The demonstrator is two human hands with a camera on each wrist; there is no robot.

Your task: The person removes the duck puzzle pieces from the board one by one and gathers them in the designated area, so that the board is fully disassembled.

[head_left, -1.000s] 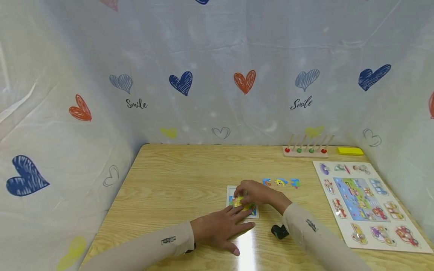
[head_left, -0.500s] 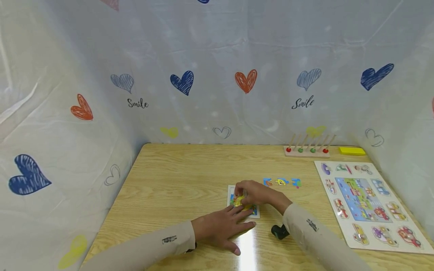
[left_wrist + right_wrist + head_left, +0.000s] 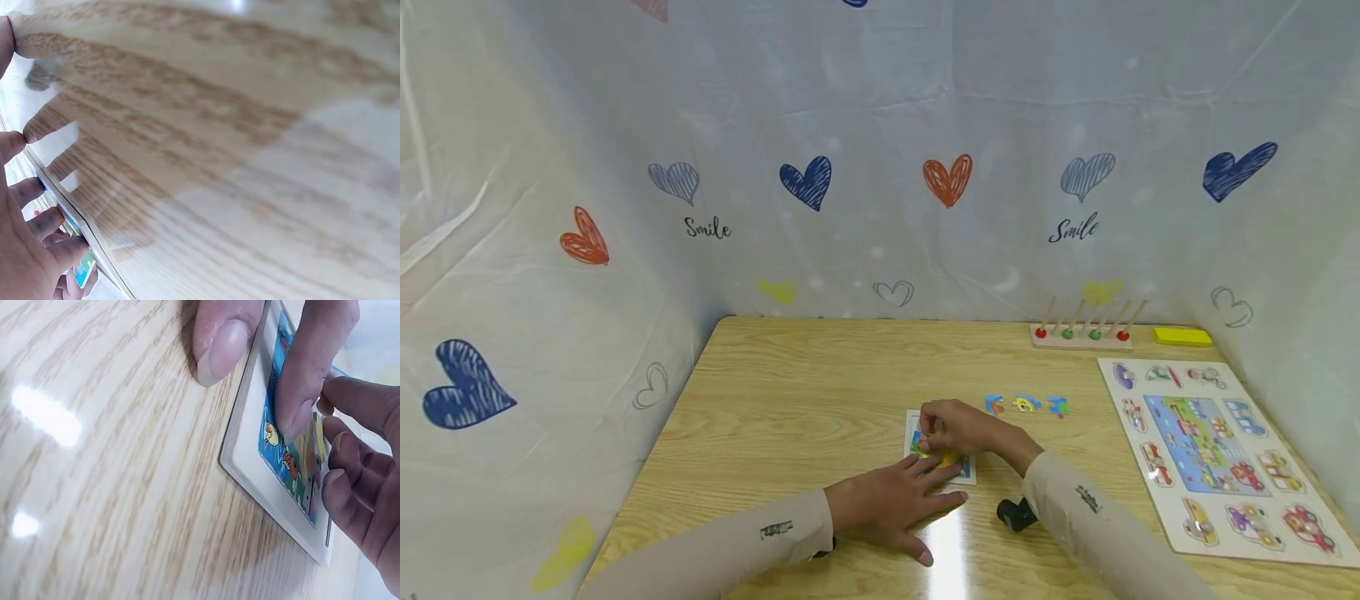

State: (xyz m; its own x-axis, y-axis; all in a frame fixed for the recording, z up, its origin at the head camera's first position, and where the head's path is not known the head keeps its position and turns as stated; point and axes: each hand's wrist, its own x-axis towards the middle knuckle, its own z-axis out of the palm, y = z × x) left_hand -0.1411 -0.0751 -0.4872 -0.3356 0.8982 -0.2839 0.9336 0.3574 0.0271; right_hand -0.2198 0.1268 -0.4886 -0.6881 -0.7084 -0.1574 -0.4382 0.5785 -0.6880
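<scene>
A small jigsaw board [image 3: 912,418] with a white frame and a colourful picture lies on the table between my hands. My left hand [image 3: 898,504] is spread palm down, its fingertips resting on the board's near left part. In the right wrist view, one straight finger presses the picture by the frame [image 3: 245,453]. Over the board, my right hand [image 3: 958,425] bends its fingers and pinches a puzzle piece [image 3: 85,273], whose green and blue side shows tilted in the left wrist view. Its fingers hide most of the piece from the head view.
Three loose puzzle pieces [image 3: 1025,403] lie in a row beyond the right hand. A large vehicle puzzle board [image 3: 1131,500] lies at the right. Behind stand a pegged bead rack [image 3: 1081,337] and a yellow block [image 3: 1182,337]. A black object [image 3: 1017,514] shows by the right sleeve.
The right hand's fingers have shifted slightly over the board, and less yellow shows beneath them. My left hand has stayed in place.
</scene>
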